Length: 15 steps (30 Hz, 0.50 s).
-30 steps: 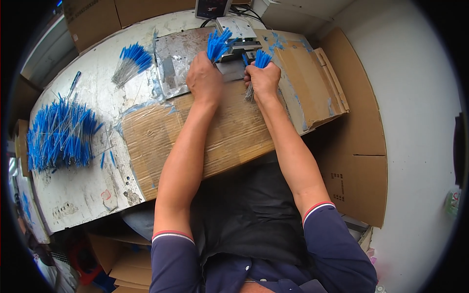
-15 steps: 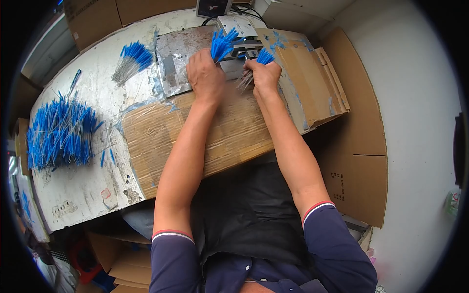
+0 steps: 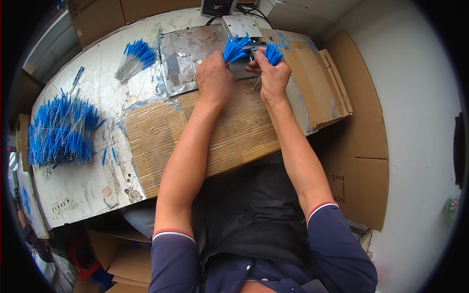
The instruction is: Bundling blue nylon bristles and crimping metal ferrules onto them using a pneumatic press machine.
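My left hand point(image 3: 215, 80) is closed round a bunch of thin blue-tipped wire brushes point(image 3: 235, 49), whose blue ends fan out up and to the right. Close beside it, my right hand point(image 3: 275, 82) grips a smaller bunch of the same brushes point(image 3: 274, 53). Blue tips stand out above the right thumb, and thin pale wire stems hang below the fingers. Both hands are in front of a small metal machine point(image 3: 239, 27), partly covering it. The stems inside my left hand are hidden, and that hand is slightly blurred.
A large heap of blue-tipped brushes point(image 3: 63, 129) lies at the left of the white worktable point(image 3: 80, 193). A smaller fanned bundle point(image 3: 138, 56) rests farther back, left of a metal plate point(image 3: 188, 51). Taped cardboard point(image 3: 154, 141) covers the near edge; cardboard point(image 3: 312, 78) lies right.
Both hands, with their bunches, have shifted slightly to the right. The bunch in my right hand stands more upright, and its thumb has moved up. The whole view has also shifted a little.
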### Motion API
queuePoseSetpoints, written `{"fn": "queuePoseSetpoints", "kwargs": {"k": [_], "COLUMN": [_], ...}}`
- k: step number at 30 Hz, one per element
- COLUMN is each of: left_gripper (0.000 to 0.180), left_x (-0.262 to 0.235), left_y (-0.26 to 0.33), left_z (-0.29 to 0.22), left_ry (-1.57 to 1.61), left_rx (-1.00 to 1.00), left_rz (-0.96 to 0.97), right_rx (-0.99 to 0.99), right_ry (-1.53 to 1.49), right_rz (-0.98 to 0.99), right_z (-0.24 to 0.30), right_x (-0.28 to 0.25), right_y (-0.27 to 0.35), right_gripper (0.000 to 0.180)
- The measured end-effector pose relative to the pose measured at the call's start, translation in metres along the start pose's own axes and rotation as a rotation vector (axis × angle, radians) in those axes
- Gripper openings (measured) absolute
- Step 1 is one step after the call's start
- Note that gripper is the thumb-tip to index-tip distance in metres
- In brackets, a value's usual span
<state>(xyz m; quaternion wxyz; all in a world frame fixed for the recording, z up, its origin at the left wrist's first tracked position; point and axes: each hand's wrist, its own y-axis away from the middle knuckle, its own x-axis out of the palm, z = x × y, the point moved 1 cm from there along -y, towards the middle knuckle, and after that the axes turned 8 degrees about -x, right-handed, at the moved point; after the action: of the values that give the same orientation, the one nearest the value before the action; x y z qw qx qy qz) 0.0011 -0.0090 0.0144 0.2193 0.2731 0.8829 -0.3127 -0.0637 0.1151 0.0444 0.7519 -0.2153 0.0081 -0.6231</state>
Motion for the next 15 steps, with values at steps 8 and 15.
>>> {"fn": "queuePoseSetpoints", "kwargs": {"k": [8, 15], "left_gripper": [0.023, 0.025], "left_x": [0.000, 0.000], "left_y": [0.001, 0.002], "left_z": [0.003, 0.000], "left_ry": [-0.002, -0.014], "left_rx": [0.002, 0.026], "left_rz": [0.013, 0.020], "right_rx": [0.106, 0.116], "right_ry": [-0.046, -0.030], "right_rz": [-0.025, -0.134], "right_z": [-0.017, -0.013], "right_x": [-0.010, -0.024], "right_y": [0.035, 0.025], "right_gripper": [0.017, 0.007]}}
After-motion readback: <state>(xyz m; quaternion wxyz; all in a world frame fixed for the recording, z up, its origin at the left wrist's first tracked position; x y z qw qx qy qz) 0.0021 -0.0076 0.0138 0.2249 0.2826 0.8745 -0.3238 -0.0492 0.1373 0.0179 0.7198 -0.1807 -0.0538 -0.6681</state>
